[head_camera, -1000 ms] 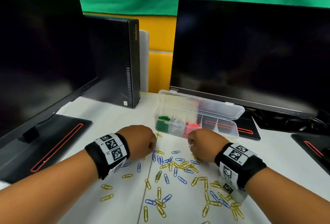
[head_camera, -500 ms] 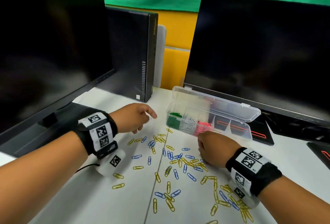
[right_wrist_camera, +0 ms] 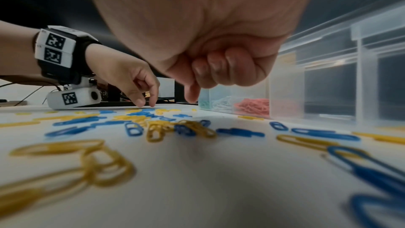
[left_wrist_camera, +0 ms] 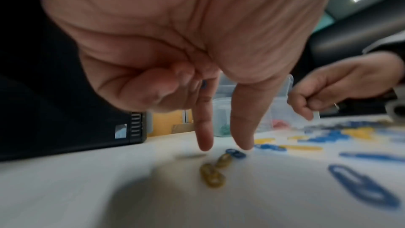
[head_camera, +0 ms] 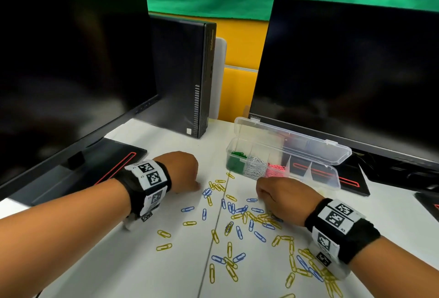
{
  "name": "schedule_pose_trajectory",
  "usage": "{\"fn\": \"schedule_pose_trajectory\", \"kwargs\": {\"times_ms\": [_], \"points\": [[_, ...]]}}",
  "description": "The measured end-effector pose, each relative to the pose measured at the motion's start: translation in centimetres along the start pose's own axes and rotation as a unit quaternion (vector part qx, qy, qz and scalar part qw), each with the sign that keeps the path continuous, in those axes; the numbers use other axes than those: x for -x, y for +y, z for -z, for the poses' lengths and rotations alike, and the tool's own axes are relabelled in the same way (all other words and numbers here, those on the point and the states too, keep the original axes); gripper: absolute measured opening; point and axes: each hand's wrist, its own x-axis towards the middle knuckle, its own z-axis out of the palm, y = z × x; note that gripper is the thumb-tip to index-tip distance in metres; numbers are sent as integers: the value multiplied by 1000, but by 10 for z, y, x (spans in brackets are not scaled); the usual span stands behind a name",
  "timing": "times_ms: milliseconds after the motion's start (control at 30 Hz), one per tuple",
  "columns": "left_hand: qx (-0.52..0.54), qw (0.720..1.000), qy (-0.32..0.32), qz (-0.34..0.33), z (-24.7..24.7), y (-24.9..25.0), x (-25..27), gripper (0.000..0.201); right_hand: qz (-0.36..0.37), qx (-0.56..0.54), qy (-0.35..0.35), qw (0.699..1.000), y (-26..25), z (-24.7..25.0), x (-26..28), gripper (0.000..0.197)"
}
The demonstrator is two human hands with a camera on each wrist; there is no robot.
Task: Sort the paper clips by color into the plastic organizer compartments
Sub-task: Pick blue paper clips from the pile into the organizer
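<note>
My left hand [left_wrist_camera: 223, 124] hovers with index and thumb spread, a blue clip [left_wrist_camera: 235, 153] on the table [head_camera: 147, 271] just below-right of the fingertips; my right hand [head_camera: 282, 196], curled, pinches nothing I can make out.

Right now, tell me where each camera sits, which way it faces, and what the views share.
Head: worn on the head, looking forward and down at the desk; both forearms, left hand and right hand show.
Left wrist: under the left wrist, looking along the palm; index finger and thumb reach toward a blue paper clip.
Right wrist: under the right wrist, low over the scattered clips; curled fingers show.
Shared: all three show the plastic organizer.
</note>
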Motion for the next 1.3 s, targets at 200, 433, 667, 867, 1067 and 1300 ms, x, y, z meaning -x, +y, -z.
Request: {"fn": "schedule_pose_trajectory", "kwargs": {"times_ms": [200, 433, 667, 867, 1067, 1300], "points": [[-56, 998, -11, -34, -6, 11, -10, 20, 27, 6, -35, 999, 8, -9, -4, 19], [-30, 999, -11, -19, -4, 15, -6, 25, 24, 11, -8, 1000, 7, -13, -3, 15], [36, 999, 0, -24, -9, -3, 2, 19, -6, -78, 26, 997, 4, 4, 1, 28], [33, 999, 31, -29, -10, -1, 3, 15, -28, -347, 75, 934, 9, 19, 4, 21], [17, 998, 21, -51, -9, 1, 3, 14, -41, -850, 12, 525, 3, 40, 14, 19], [6, 1000, -11, -19, -5, 7, 4, 33, -153, -438, -23, 885, -5, 23, -7, 16]]}}
